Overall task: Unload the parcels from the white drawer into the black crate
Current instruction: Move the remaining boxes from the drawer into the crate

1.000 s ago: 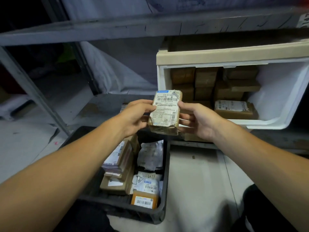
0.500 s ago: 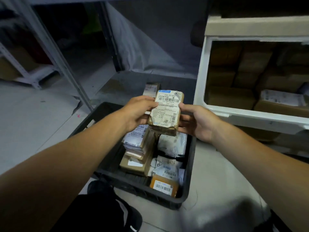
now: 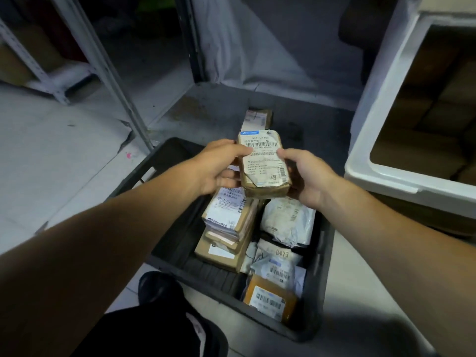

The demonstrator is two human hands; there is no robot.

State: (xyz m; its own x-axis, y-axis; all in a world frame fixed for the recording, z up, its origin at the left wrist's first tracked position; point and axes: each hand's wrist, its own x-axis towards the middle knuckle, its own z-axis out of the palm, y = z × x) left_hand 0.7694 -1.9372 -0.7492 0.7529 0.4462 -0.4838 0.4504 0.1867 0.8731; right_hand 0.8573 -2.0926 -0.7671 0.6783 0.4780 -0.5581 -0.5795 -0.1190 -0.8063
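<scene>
The parcel point(image 3: 262, 163), a taped brown box, is held above the crate point(image 3: 323, 269), pinched at both long sides by left hand point(image 3: 219, 167) and right hand point(image 3: 306, 176). It is judged stiff, light, slightly slick-taped. The drawer point(image 3: 381, 176) stands right.

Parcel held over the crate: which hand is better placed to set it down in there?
Left, probably. The left hand grips the parcel above the brown stack and the crate's bare left half; the right hand hangs over the white bags.
</scene>
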